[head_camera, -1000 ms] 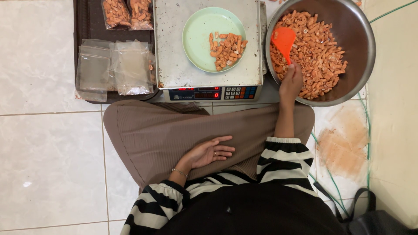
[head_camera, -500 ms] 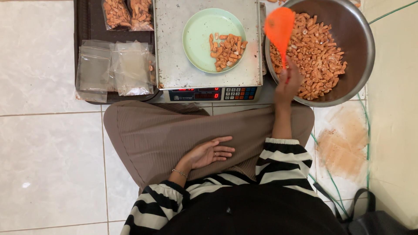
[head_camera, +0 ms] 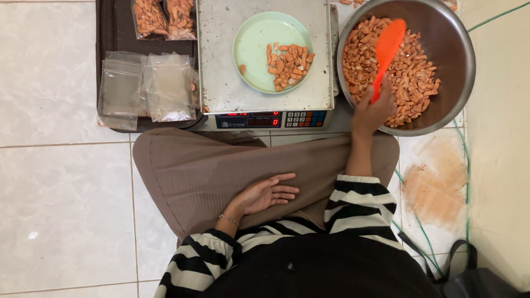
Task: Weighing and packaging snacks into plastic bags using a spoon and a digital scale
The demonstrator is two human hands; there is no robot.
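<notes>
- Head view, change: since half a second ago the orange plastic scoop (head_camera: 386,52) has tipped from a position near the rim to one lying slanted over the snacks inside the round steel bowl (head_camera: 458,60); one second ago it was dug low into the snacks.
- Head view, right hand: the right hand (head_camera: 372,113) is clenched around the handle of the scoop, at the near edge of the bowl, and the blade of the scoop points away from the person.
- Head view, left hand: the left hand (head_camera: 268,194) lies released, palm up and holding nothing, on the brown ribbed cloth (head_camera: 204,171) over the lap, well apart from the bowl.
- Head view, the snacks: orange-brown snack pieces (head_camera: 411,77) fill the bowl.
- Head view, beside the bowl: a flat metal weighing scale (head_camera: 221,66) stands just left of the bowl and carries a pale green round plate (head_camera: 254,47) with a small heap of the same pieces (head_camera: 290,66).
- Head view, further left of the bowl: a dark tray (head_camera: 113,30) holds empty clear plastic bags (head_camera: 146,85) and two filled bags (head_camera: 164,17).
</notes>
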